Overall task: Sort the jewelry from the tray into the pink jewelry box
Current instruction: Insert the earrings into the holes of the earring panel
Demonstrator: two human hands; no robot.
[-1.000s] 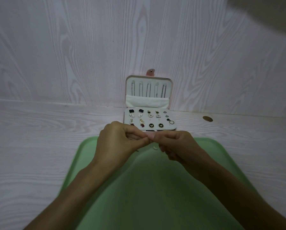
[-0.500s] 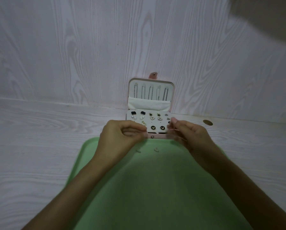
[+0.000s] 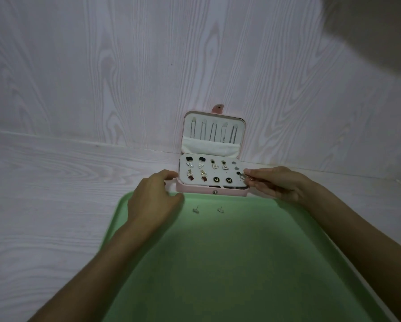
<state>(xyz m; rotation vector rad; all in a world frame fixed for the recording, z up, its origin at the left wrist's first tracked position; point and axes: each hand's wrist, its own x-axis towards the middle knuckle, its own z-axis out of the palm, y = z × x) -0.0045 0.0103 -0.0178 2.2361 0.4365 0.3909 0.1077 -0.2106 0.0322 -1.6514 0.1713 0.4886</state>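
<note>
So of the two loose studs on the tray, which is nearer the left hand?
The left stud, lying just off the left hand. The other stud lies further right, below the box's snap, on the green tray.

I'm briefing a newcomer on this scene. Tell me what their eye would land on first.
The open pink box stands against the back wall, its white panel dotted with earrings and chains hanging in the raised lid. The right hand pinches a small earring at the panel's right edge, while the left hand rests at the box's left corner. In front lies a green tray with two studs near its far edge.
</note>
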